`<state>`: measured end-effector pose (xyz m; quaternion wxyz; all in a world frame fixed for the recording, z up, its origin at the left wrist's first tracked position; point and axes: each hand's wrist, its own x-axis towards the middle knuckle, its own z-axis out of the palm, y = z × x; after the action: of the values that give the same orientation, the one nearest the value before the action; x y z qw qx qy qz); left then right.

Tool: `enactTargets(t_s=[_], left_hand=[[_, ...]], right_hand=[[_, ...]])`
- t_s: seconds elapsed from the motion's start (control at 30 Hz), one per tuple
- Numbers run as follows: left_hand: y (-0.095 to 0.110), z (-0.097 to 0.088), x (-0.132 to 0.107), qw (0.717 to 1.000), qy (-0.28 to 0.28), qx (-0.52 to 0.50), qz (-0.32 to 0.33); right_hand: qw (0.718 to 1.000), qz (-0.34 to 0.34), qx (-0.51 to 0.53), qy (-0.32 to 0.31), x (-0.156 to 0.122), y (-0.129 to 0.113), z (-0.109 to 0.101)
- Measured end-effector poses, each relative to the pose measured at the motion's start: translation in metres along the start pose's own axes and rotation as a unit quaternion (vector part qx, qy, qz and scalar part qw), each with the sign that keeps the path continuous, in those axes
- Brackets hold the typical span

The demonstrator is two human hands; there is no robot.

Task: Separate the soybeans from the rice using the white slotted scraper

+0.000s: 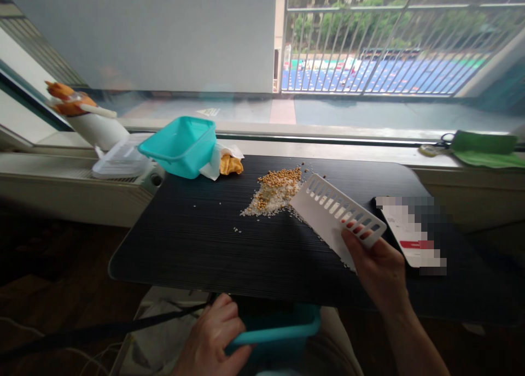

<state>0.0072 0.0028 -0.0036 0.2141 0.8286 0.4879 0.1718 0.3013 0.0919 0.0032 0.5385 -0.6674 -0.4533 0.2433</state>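
In the head view my right hand is closed on one end of a white slotted plastic piece, held tilted over the table. Its far corner reaches the right side of a pile of white rice-like grains. Round golden beans lie over the back of that pile. Below the table's front edge, my left hand grips the rim of a turquoise plastic tub, whose inside is mostly hidden under the tabletop. Loose grains run along the white piece's lower edge.
The black table carries another turquoise tub, a crumpled orange-yellow wrapper and a partly blurred phone-like object. A clear plastic lid lies left by the window. Green cloth sits on the right sill.
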Motion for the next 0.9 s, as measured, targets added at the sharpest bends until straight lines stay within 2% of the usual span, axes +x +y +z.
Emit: enactTargets(t_s=[0.47,0.7,0.9], left_hand=[[0.0006,0.0014,-0.0016,1.0,0.0,0.016,-0.004],[0.001,0.001,-0.0011,1.0,-0.01,0.004,-0.004],[0.0013,0.0027,-0.0032,1.0,0.004,0.007,-0.004]], right_hand=[[1.0,0.024,-0.001,0.011,0.0001,-0.0072,-0.0037],[0.999,0.021,0.037,-0.021,0.0032,0.0018,0.0009],[0.998,0.022,0.048,-0.024,0.0002,0.0001,-0.0014]])
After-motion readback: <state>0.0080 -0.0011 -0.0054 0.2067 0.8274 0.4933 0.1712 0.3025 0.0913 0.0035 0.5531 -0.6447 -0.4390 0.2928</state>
